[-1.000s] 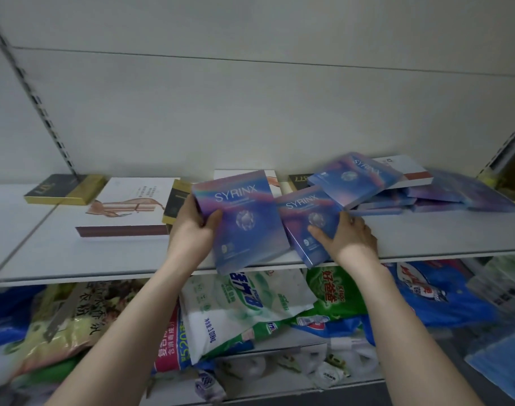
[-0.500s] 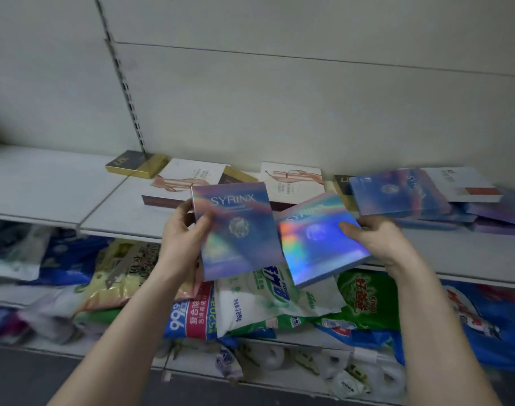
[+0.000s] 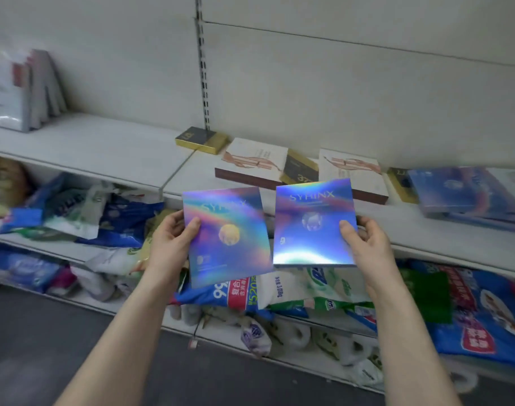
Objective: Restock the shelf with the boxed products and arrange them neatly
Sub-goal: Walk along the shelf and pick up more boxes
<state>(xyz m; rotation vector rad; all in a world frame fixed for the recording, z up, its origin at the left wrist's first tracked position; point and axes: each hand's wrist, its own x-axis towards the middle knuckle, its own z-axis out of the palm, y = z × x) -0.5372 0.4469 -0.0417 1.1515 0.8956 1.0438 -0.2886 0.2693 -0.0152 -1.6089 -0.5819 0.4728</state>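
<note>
So both shiny blue boxes are off the shelf (image 3: 104, 150) now; a second ago they sat on its front edge next to the pile, and now the left hand (image 3: 174, 238) holds the left box (image 3: 227, 238) by its outer edge, thumb on the front; the right hand (image 3: 367, 241) grips the right box (image 3: 313, 224) the same way. Both boxes hang side by side just in front of the shelf, the left one tilted a bit. The view has swung left too, so my guess is they're headed for that left section, where some upright boxes (image 3: 24, 89) already stand at the far end. Still plenty to tidy though: white boxes (image 3: 256, 159) and gold boxes (image 3: 200, 139) lie flat and crooked right behind the held pair; the pile of blue boxes (image 3: 461, 191) on the right looks sloppy and blurry; bags (image 3: 279, 288) bulge out of the lower shelf under the hands.
</note>
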